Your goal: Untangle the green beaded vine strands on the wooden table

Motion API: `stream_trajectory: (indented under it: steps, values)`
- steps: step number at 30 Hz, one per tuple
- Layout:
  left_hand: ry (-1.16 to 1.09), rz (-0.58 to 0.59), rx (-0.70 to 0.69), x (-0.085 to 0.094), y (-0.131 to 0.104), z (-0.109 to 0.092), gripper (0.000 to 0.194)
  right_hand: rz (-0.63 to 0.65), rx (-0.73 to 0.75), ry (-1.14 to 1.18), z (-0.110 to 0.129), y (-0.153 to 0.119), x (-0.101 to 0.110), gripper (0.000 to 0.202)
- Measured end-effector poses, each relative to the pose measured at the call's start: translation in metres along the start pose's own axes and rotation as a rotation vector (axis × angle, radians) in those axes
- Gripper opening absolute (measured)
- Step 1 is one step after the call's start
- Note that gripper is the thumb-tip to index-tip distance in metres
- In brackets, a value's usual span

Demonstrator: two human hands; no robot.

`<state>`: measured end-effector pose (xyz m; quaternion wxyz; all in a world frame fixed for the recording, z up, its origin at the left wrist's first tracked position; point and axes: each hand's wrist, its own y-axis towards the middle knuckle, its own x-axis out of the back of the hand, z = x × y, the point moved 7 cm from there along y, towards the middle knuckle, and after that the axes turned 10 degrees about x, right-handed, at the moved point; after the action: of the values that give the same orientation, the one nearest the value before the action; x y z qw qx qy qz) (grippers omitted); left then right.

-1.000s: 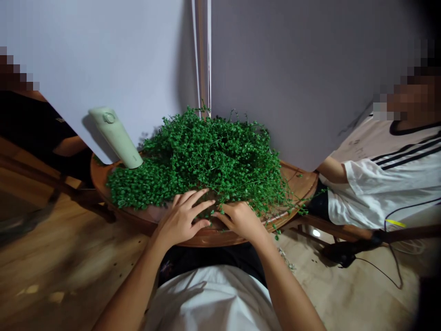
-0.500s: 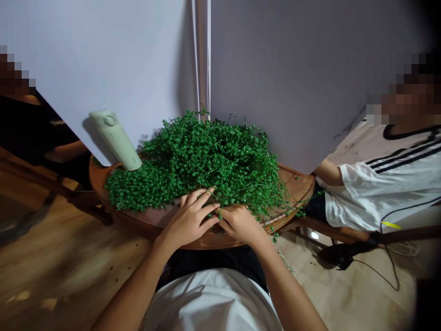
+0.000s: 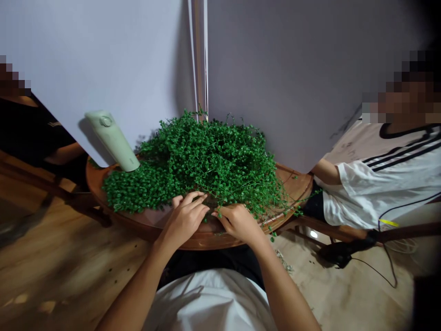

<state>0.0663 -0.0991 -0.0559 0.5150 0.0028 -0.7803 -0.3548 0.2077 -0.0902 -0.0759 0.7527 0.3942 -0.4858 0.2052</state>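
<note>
A big tangled heap of green leafy stems (image 3: 213,151) covers much of the wooden table (image 3: 201,241) in front of me. On its left lies a lower mound of loose small green pieces (image 3: 138,191). My left hand (image 3: 184,218) is at the near edge of the heap, fingers stretched forward and thumb apart, with nothing visible in it. A small green bit (image 3: 206,220) shows just below its thumb. Close by on the right, my right hand (image 3: 237,223) is closed, thumb and forefinger pinching a green stem (image 3: 219,212). The fingertips are partly hidden by leaves.
A pale green bottle (image 3: 115,142) stands behind the left mound. White partition boards (image 3: 262,82) rise behind the table. People sit at both sides, one in a white striped shirt (image 3: 386,184). A black cable (image 3: 389,266) hangs at the right.
My left hand has drawn slightly left, away from my right hand, and a gap now shows between them. The right hand stays almost in place, still pinching. The view has shifted slightly.
</note>
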Motion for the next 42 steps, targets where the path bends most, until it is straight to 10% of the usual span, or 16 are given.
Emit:
stream_trajectory:
  steps: [7, 12, 17, 24, 31, 42]
  values:
    - [0.004, -0.131, 0.077, 0.009, 0.003, 0.003, 0.030, -0.024, -0.013, 0.077, -0.002, -0.003, 0.001, 0.029]
    - [0.062, -0.434, 0.319, 0.054, -0.005, 0.059, 0.030, -0.121, -0.071, 0.170, -0.010, -0.010, 0.009, 0.036]
    - [0.063, -0.375, 0.318, 0.066, -0.004, 0.086, 0.028, -0.200, -0.153, 0.245, -0.014, -0.009, 0.013, 0.038]
    - [0.088, -0.308, 0.275, 0.048, -0.003, 0.055, 0.033, -0.274, -0.173, 0.356, -0.020, -0.010, 0.018, 0.042]
    - [-0.092, 0.015, 0.121, 0.010, -0.003, 0.007, 0.050, -0.313, -0.160, 0.415, -0.023, -0.013, 0.022, 0.046]
    - [-0.102, 0.090, 0.067, 0.001, -0.003, 0.006, 0.030, -0.370, -0.138, 0.432, -0.022, -0.017, 0.023, 0.047]
